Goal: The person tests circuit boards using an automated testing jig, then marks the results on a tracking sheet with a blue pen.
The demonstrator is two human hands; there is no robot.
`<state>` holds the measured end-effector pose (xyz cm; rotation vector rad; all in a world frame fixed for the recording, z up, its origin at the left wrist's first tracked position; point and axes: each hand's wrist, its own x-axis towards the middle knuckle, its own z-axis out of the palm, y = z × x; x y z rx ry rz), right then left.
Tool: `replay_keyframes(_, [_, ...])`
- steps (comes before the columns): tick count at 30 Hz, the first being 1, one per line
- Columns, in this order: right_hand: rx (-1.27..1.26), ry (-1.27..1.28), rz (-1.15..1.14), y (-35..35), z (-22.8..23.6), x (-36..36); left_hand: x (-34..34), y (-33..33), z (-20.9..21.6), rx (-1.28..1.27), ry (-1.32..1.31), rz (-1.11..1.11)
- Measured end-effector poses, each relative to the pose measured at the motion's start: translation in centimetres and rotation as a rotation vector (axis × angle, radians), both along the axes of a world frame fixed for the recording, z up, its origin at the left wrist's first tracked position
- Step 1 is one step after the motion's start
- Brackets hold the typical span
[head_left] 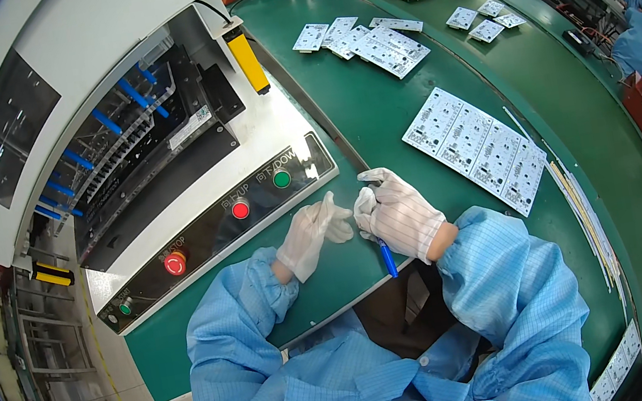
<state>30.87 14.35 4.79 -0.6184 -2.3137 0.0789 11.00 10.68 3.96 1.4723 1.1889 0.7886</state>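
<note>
A: Head view, only one. How far along?

B: Judgement call: mid-work, pen [388,260] in hand. Big board [478,150] lies flat on the bench [371,121], past the right hand [402,211] and well apart from it. Nobody's touching it. Marks too small to read, so can't say if it's done.

A: Other boards?

B: Loose cluster [389,49] further up the bench, some overlapping. Done or waiting, can't tell. Machine [275,120] at left has its front uncovered, fixture [153,147] showing; can't tell if a board sits in it. So what's left, no firm count.

A: Fingers. Right?

B: Curled in, grasping the pen; blue end pokes out below the hand, toward the body. Fingertips bunched, pen's other end hidden.

A: Left?

B: Left hand [312,237] looks released. Fingers half bent, a bit apart, nothing seen in them. Tips just beside the right hand's; contact, can't tell.

A: Left near the machine?

B: Near its panel [212,230], below the buttons, not pressing any. Both hands gloved, over the bench's near edge.
</note>
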Motion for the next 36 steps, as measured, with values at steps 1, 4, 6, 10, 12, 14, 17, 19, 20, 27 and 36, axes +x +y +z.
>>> replay_keyframes(1, [-0.010, 0.009, -0.003, 0.0, -0.1, 0.0, -0.1, 0.0, -0.1, -0.012, 0.002, 0.002])
replay_keyframes(4, [-0.032, 0.039, 0.004, 0.1, -0.4, 0.1, -0.4, 0.0, -0.7, 0.017, -0.004, -0.036])
replay_keyframes(6, [-0.028, 0.043, 0.004, 0.2, -0.6, 0.1, -0.6, 0.0, -1.1, 0.145, 0.047, -0.088])
replay_keyframes(10, [0.012, 0.004, -0.020, 0.2, -0.8, 0.0, -1.3, 0.4, -2.0, 0.478, 0.204, -0.208])
replay_keyframes(12, [0.011, -0.003, -0.027, 0.2, -0.8, 0.0, -1.4, 0.5, -2.2, 0.597, 0.254, -0.242])
replay_keyframes(14, [0.000, -0.003, -0.027, 0.2, -0.8, 0.1, -1.4, 0.6, -2.1, 0.714, 0.311, -0.255])
replay_keyframes(17, [0.030, -0.050, -0.024, 0.1, -0.6, 0.3, -1.2, 0.4, -1.7, 1.099, 0.508, -0.163])
replay_keyframes(19, [-0.061, -0.030, 0.008, 0.1, -0.5, 0.4, -1.0, 0.3, -1.4, 1.119, 0.507, -0.135])
replay_keyframes(20, [-0.090, -0.024, 0.009, 0.1, -0.5, 0.4, -0.9, 0.3, -1.2, 1.158, 0.578, -0.104])
replay_keyframes(27, [-0.127, -0.049, -0.003, 0.0, -0.4, 0.4, -1.0, 0.1, -1.3, 0.208, 0.199, -0.171])
replay_keyframes(36, [-0.066, -0.020, -0.036, 0.0, -0.4, 0.1, -1.5, 0.1, -2.3, 0.286, 0.271, -0.200])
